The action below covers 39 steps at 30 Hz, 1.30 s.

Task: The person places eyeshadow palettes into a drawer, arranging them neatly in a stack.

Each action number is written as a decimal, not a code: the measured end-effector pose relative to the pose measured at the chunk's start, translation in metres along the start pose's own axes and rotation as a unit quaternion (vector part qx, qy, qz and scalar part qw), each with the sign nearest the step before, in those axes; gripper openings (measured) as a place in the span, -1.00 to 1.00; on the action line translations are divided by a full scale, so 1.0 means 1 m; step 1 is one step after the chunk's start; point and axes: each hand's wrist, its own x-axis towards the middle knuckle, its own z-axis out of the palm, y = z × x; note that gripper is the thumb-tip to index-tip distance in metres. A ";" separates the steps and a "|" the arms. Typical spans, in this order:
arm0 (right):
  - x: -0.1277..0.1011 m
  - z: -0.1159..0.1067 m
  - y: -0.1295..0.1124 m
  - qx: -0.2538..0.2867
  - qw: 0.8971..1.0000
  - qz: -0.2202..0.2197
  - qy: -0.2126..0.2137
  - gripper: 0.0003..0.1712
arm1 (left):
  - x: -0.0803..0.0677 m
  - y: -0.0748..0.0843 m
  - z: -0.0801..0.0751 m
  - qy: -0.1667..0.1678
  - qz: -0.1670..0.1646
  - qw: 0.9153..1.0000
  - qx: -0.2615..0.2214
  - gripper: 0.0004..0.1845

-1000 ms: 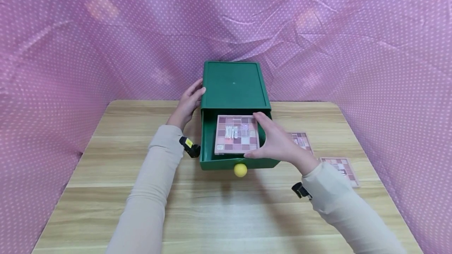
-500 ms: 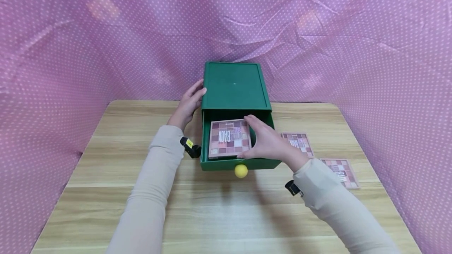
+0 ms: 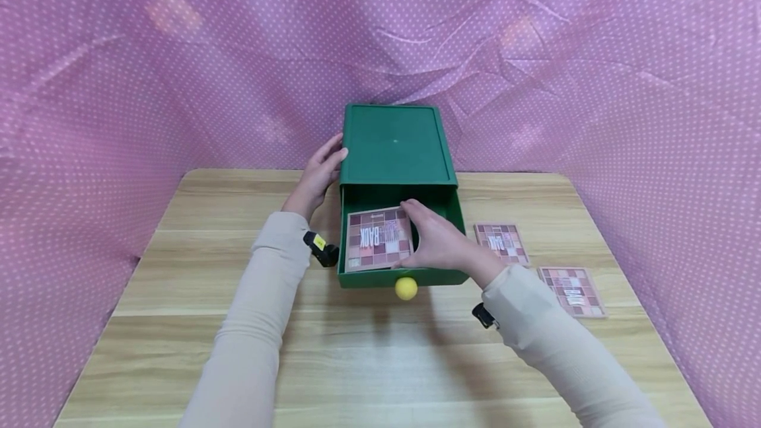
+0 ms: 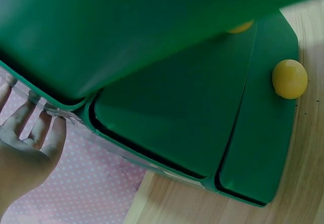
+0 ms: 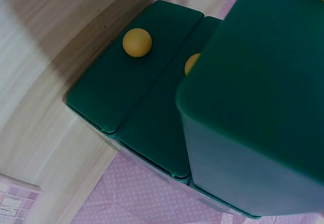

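A green drawer cabinet (image 3: 395,144) stands at the back of the table, its top drawer (image 3: 365,280) pulled out. In that drawer lies a pink eyeshadow palette (image 3: 376,242), slightly turned, near the left wall. My right hand (image 3: 441,240) grips the palette's right part, fingers at the far edge and thumb at the near one. My left hand (image 3: 315,180) rests with extended fingers against the cabinet's left side; the left wrist view also shows those fingers (image 4: 38,125) on the side wall. My right hand is out of the right wrist view.
Two more palettes lie on the table to the right, one (image 3: 501,244) beside the drawer and one (image 3: 573,292) closer to me. A yellow ball knob (image 3: 406,288) sticks out from the drawer front. Lower drawers (image 4: 172,113) are closed. Pink dotted cloth (image 3: 267,71) surrounds the table.
My right hand has moved left and slightly nearer with the palette, which now sits lower in the drawer by its left wall. My left hand stays in place.
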 end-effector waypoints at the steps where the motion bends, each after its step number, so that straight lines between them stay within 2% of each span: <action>1: 0.000 0.000 0.000 -0.003 1.000 0.000 -0.002 0.14 | 0.000 0.000 0.000 0.000 0.001 1.000 -0.002 -0.50; 13: 0.008 0.004 -0.004 -0.057 0.997 -0.005 -0.045 0.12 | -0.001 0.000 -0.001 -0.002 0.004 1.000 0.002 -0.48; 21: 0.009 0.006 -0.006 -0.064 0.996 0.033 -0.060 0.11 | 0.000 0.000 -0.001 0.003 0.003 1.000 -0.005 -0.48; 31: 0.005 0.004 -0.006 -0.043 0.997 0.035 -0.048 0.12 | -0.001 0.000 0.001 0.003 -0.004 1.000 0.006 -0.48; 39: -0.003 -0.010 -0.008 -0.024 0.999 0.021 -0.021 0.07 | -0.002 0.000 0.001 0.001 -0.002 1.000 0.005 -0.48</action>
